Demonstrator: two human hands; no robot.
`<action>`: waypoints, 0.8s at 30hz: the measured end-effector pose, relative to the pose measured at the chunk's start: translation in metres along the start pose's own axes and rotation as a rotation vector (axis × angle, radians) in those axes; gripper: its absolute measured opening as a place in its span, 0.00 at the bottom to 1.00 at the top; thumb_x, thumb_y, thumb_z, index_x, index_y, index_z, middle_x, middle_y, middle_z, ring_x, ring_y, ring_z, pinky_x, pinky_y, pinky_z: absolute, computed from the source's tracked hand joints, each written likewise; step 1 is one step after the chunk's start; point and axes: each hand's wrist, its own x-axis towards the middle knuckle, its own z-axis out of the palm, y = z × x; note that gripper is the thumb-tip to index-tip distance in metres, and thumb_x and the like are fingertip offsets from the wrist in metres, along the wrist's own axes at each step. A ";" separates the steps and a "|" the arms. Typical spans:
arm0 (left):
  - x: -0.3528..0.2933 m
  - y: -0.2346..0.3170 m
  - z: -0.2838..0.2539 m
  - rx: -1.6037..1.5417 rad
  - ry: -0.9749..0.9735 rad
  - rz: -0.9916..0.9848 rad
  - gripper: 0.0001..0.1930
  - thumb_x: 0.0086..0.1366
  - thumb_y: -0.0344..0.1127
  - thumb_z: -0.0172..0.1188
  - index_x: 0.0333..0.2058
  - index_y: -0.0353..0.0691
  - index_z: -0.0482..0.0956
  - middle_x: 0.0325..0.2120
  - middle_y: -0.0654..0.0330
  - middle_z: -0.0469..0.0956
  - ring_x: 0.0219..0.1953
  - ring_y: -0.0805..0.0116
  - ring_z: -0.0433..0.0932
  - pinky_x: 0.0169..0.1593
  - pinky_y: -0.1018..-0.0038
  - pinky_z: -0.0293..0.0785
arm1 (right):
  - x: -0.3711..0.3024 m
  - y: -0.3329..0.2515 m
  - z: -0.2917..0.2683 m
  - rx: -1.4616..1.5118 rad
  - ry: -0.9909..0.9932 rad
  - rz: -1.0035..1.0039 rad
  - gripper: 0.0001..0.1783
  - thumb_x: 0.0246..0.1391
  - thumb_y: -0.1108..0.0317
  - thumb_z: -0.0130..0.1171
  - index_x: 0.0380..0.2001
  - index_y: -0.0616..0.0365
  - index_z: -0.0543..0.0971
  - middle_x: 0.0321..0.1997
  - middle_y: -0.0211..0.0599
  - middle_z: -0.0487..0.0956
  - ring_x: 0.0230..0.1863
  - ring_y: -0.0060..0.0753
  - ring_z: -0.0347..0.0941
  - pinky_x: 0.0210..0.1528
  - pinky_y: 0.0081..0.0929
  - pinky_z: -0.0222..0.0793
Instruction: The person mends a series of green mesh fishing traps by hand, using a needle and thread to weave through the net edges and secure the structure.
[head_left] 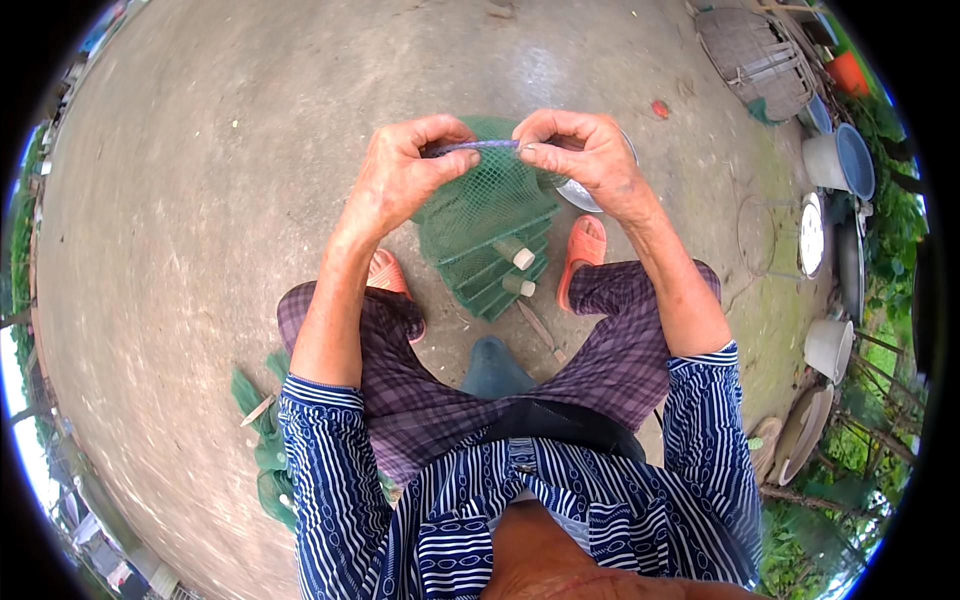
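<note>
Concrete [180,220] backs a pleated green net [488,205], its purple cord [496,144] pinched by left fingers [452,164] and right fingers [552,158].

From where I stand: navy shirt [560,470] with white stripes and chain-link motifs. Sleeves [330,470] terminate in horizontally striped cuffs [322,391]. Chest carries patch pockets [455,555]. Lower garment: purple-and-dark plaid trousers [395,385]. Footwear: coral open-toed sandals [588,243].
</note>
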 end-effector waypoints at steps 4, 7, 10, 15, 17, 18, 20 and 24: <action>0.001 -0.001 -0.008 -0.043 -0.058 -0.033 0.09 0.50 0.33 0.63 0.30 0.35 0.77 0.21 0.67 0.73 0.25 0.80 0.67 0.30 0.82 0.63 | 0.000 -0.005 0.003 0.022 0.025 -0.006 0.08 0.47 0.68 0.59 0.29 0.61 0.77 0.24 0.21 0.72 0.26 0.11 0.65 0.27 0.11 0.60; 0.003 -0.002 -0.008 -0.089 -0.053 -0.062 0.09 0.49 0.32 0.64 0.29 0.34 0.78 0.21 0.67 0.73 0.25 0.80 0.67 0.30 0.82 0.63 | -0.001 -0.006 -0.001 0.038 0.023 -0.018 0.09 0.47 0.67 0.59 0.29 0.61 0.77 0.24 0.22 0.73 0.28 0.11 0.66 0.29 0.12 0.61; 0.004 -0.003 -0.004 -0.148 -0.056 -0.088 0.08 0.47 0.30 0.64 0.27 0.35 0.78 0.21 0.67 0.74 0.25 0.80 0.68 0.30 0.82 0.63 | -0.001 -0.009 -0.006 0.042 0.009 0.003 0.10 0.47 0.66 0.59 0.29 0.61 0.77 0.25 0.23 0.74 0.29 0.13 0.67 0.32 0.13 0.62; 0.006 -0.004 0.000 -0.217 -0.097 -0.107 0.07 0.46 0.28 0.64 0.26 0.36 0.78 0.20 0.68 0.73 0.24 0.80 0.68 0.29 0.82 0.62 | 0.001 -0.017 -0.015 0.047 -0.059 0.084 0.11 0.47 0.64 0.58 0.29 0.61 0.77 0.26 0.27 0.76 0.30 0.16 0.69 0.34 0.16 0.64; 0.007 -0.004 0.003 -0.238 -0.113 -0.099 0.07 0.45 0.27 0.64 0.25 0.36 0.77 0.19 0.68 0.73 0.23 0.80 0.67 0.28 0.82 0.62 | 0.004 -0.023 -0.017 0.092 -0.060 0.155 0.11 0.47 0.64 0.58 0.29 0.61 0.77 0.26 0.27 0.76 0.30 0.17 0.69 0.34 0.16 0.64; 0.008 -0.002 0.004 -0.215 -0.146 -0.095 0.07 0.45 0.27 0.64 0.25 0.36 0.77 0.19 0.69 0.73 0.23 0.81 0.67 0.28 0.82 0.62 | 0.009 -0.022 -0.020 0.091 -0.060 0.159 0.11 0.47 0.64 0.58 0.29 0.61 0.77 0.26 0.27 0.76 0.30 0.17 0.69 0.34 0.16 0.64; 0.009 0.001 0.006 -0.197 -0.180 -0.090 0.07 0.45 0.28 0.64 0.25 0.36 0.77 0.18 0.69 0.73 0.22 0.81 0.67 0.28 0.82 0.62 | 0.022 -0.020 -0.029 0.023 -0.110 0.088 0.11 0.46 0.64 0.59 0.29 0.61 0.77 0.25 0.28 0.76 0.29 0.17 0.69 0.34 0.16 0.64; 0.012 0.003 0.009 -0.177 -0.204 -0.092 0.07 0.44 0.28 0.65 0.25 0.37 0.77 0.18 0.69 0.73 0.23 0.81 0.67 0.28 0.83 0.61 | 0.034 -0.013 -0.020 -0.057 -0.239 0.127 0.11 0.45 0.65 0.59 0.29 0.61 0.77 0.25 0.27 0.75 0.28 0.17 0.69 0.33 0.16 0.65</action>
